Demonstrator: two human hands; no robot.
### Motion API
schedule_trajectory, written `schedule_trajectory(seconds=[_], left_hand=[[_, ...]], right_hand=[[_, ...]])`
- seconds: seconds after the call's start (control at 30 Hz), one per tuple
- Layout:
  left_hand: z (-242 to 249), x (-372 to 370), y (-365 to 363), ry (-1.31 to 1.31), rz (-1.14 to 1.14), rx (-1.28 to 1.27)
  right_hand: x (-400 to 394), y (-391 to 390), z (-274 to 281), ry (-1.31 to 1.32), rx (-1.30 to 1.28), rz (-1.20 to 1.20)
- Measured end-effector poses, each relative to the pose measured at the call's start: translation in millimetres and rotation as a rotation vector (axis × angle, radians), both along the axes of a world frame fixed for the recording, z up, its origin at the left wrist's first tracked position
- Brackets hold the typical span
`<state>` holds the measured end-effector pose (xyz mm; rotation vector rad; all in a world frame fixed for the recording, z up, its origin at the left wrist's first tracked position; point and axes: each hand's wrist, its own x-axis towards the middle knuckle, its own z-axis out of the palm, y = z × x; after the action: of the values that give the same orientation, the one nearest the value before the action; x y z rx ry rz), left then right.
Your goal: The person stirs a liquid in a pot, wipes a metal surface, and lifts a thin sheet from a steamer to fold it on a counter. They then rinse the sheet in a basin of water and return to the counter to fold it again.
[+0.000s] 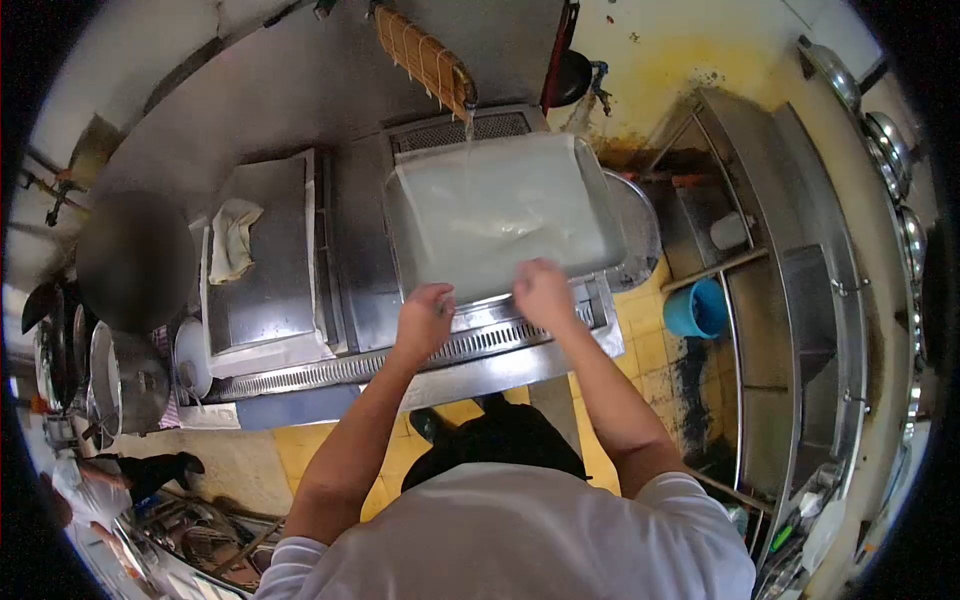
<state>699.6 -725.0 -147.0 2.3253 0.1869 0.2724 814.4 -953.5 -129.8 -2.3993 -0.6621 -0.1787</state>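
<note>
A large rectangular tray (pixel 606 222) holds a pale, wet, translucent sheet (pixel 500 205) on the steel counter. Water (pixel 469 128) runs down onto it from a spout wrapped in woven material (pixel 425 58). My left hand (pixel 428 315) is at the tray's near edge, left of centre, its fingers curled; what they hold, if anything, is too small to name. Farther right on that same edge, my right hand (pixel 541 291) has its fingers bent together, slightly blurred, and their contact with the sheet is unclear.
Left of the tray, a crumpled cloth (pixel 234 240) lies on a flat steel panel (pixel 268 270). A metal pot (pixel 130 380) stands at the far left. On the right are a blue bucket (pixel 696 309) and steel shelving (pixel 800 300). Another person (pixel 95 490) is at the lower left.
</note>
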Motion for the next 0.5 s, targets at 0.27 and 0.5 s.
schedule_trajectory(seconds=[0.27, 0.5], left_hand=[[18.4, 50.3, -4.4, 0.277, -0.092, 0.145], [47.7, -41.5, 16.8, 0.098, 0.230, 0.016]], right_hand=[[99.0, 91.6, 2.2, 0.811, 0.430, 0.251], [162.6, 153.0, 59.6, 1.109, 0.945, 0.242]])
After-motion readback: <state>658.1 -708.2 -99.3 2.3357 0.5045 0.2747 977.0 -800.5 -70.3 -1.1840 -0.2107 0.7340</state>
